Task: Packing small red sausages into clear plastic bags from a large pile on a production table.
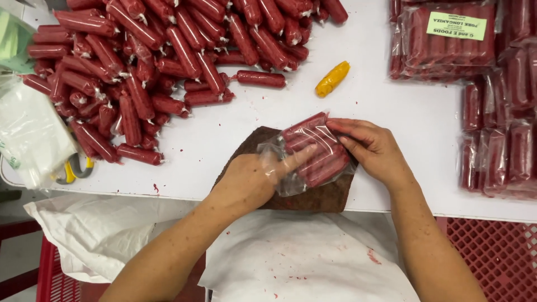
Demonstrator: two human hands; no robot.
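Note:
A clear plastic bag with several red sausages inside lies on a dark brown mat at the table's front edge. My left hand is partly inside the bag's open end, fingers reaching toward the sausages. My right hand grips the bag's far side, fingers pressed on the sausages through the plastic. A large pile of loose red sausages covers the far left of the white table.
A single yellow sausage lies apart near the middle. Filled, labelled sausage packs are stacked at the right. Plastic bags and yellow-handled scissors sit at the left edge. Red crates stand below, and a white apron covers my lap.

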